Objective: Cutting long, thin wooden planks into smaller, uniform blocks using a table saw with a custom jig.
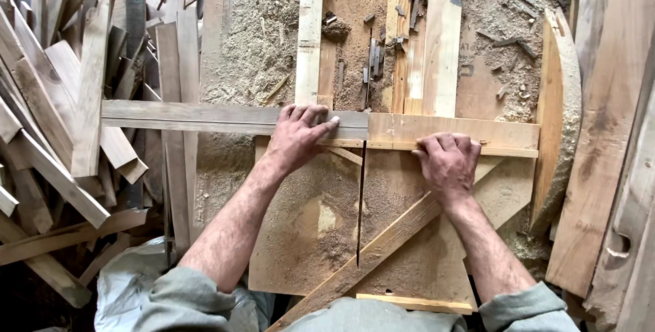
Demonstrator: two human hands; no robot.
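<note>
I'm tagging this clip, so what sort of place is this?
Most likely a woodworking shop or sawmill bench. Sawdust covers the table, a heap of offcut boards lies to the left, and both hands press a plank across a saw slot.
</note>
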